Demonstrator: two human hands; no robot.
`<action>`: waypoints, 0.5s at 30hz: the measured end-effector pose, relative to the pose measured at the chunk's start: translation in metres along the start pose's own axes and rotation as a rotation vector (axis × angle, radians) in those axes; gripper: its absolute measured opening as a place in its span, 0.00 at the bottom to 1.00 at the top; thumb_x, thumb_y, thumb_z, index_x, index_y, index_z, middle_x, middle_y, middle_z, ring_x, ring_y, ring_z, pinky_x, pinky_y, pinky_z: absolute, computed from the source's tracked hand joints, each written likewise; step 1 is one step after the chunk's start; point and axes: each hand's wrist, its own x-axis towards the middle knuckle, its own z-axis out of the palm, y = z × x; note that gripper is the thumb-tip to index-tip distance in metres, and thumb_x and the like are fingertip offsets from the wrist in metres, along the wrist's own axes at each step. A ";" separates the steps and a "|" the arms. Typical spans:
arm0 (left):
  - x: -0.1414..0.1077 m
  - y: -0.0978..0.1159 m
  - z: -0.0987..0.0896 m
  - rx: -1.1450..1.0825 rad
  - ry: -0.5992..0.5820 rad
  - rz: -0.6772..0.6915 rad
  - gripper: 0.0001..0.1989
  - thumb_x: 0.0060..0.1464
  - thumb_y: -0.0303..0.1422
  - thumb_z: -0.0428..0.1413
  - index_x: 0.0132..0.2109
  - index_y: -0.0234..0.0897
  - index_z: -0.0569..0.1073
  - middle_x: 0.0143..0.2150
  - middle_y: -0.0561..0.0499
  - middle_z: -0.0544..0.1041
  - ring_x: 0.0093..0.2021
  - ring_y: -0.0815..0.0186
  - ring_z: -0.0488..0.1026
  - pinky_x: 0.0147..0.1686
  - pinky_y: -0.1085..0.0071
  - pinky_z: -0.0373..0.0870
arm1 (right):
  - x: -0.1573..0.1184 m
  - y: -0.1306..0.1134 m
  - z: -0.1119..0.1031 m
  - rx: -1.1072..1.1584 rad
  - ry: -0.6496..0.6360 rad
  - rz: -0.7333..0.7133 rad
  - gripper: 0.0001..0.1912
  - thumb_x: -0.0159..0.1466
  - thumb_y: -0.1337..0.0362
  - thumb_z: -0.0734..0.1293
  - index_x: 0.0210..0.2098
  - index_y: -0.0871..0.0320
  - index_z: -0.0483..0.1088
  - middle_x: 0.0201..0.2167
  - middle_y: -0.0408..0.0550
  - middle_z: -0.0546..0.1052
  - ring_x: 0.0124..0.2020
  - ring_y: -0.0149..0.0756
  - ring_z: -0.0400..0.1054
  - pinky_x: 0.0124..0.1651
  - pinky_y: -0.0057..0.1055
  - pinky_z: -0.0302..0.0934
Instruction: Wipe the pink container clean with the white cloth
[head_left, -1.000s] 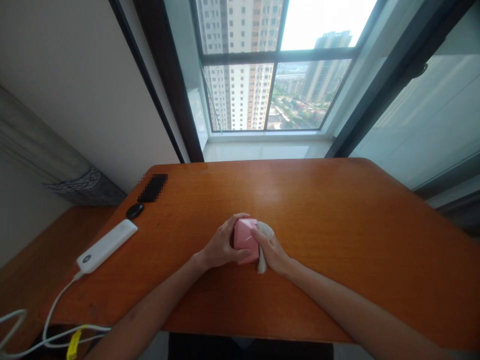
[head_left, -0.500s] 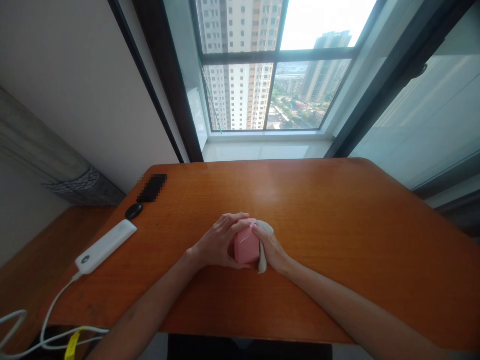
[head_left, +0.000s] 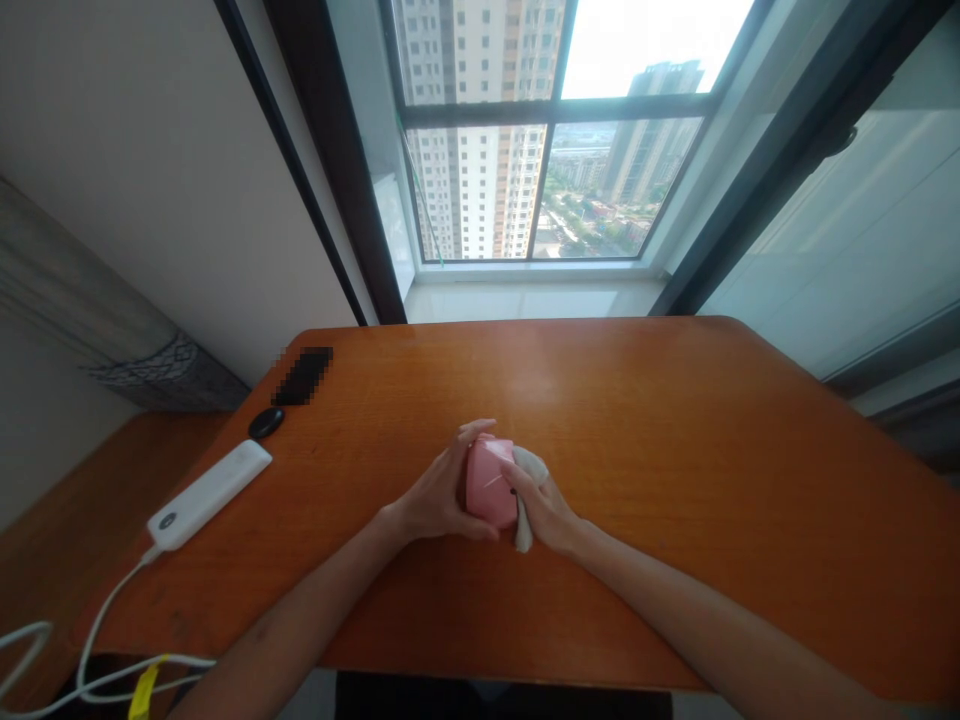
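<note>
Object: pink object [head_left: 489, 490] with a glossy, faceted top, held over the near middle part of the table, between the two hands.
Long axis: runs away from the person, from the near table edge toward the window; the shiny face looks up at the camera, one narrow end faces the window.
Left hand: left hand [head_left: 439, 495] curves around the object's left side, fingers arched past its far end, thumb by its near end; whether it presses or only hovers there, I cannot tell.
Right hand: right hand [head_left: 553, 512] grips the object's right side, thumb on its face, with the cloth bunched in the same hold.
Cloth: pale grey cloth [head_left: 531, 463] covers part of that right side, one end hanging toward the person.
Table: brown wooden table [head_left: 675, 420] with rounded far corners.
Table's left side: white bar [head_left: 210, 495] with a white cable [head_left: 105, 610], black oval thing [head_left: 266, 422], blurred-out dark rectangle [head_left: 304, 375], all well apart from the hands.
Cable: bears a yellow tag [head_left: 144, 690].
Window: dark-framed window [head_left: 551, 115] beyond the far edge.
</note>
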 end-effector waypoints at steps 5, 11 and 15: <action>0.000 0.001 -0.009 0.299 -0.080 0.211 0.70 0.38 0.56 0.81 0.80 0.50 0.54 0.78 0.33 0.62 0.76 0.35 0.66 0.75 0.40 0.66 | 0.000 0.006 0.000 0.027 -0.023 0.039 0.29 0.70 0.37 0.68 0.30 0.56 0.71 0.27 0.42 0.69 0.30 0.36 0.61 0.35 0.31 0.62; 0.002 0.007 0.001 0.187 0.082 0.153 0.58 0.40 0.54 0.78 0.73 0.45 0.63 0.68 0.37 0.74 0.66 0.40 0.76 0.68 0.44 0.73 | 0.000 0.002 0.000 0.001 0.008 -0.010 0.29 0.68 0.35 0.69 0.30 0.55 0.72 0.27 0.44 0.70 0.30 0.37 0.62 0.34 0.32 0.63; 0.007 0.014 0.006 -0.128 0.073 -0.120 0.49 0.49 0.61 0.71 0.69 0.39 0.68 0.60 0.40 0.79 0.55 0.47 0.81 0.58 0.53 0.79 | -0.002 -0.001 0.000 -0.042 -0.008 -0.057 0.29 0.69 0.35 0.69 0.30 0.55 0.73 0.25 0.44 0.70 0.30 0.38 0.62 0.32 0.32 0.64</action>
